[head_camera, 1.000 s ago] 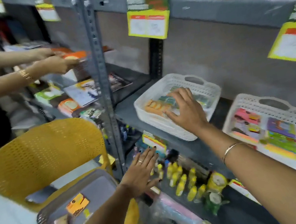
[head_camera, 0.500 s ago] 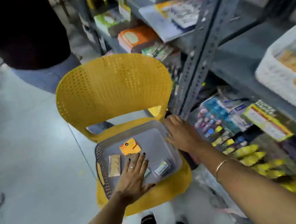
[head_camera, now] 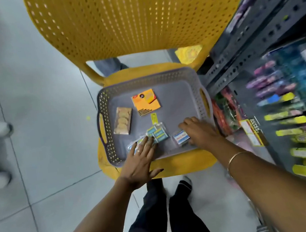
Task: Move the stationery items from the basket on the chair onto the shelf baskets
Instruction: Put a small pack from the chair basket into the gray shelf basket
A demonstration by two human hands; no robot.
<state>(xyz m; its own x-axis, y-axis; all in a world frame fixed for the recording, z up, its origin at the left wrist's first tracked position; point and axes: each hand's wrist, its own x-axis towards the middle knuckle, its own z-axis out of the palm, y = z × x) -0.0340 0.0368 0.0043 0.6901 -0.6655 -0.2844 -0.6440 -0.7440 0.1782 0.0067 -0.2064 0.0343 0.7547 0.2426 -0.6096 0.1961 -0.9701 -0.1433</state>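
Basket [head_camera: 192,82] on the chair [head_camera: 135,29] seat, both hands reaching in over its near rim. Under the left hand [head_camera: 140,159] fingertips, a packet of small boxes [head_camera: 157,133]; beyond that hand, a flat pack [head_camera: 123,123], and farther still a square pad [head_camera: 146,102]. Between pad and packet, a small tag [head_camera: 154,118]. Just left of the right hand [head_camera: 200,131], touching it, a small box [head_camera: 180,137]. Right of that hand, outside the basket, the shelf [head_camera: 265,19].
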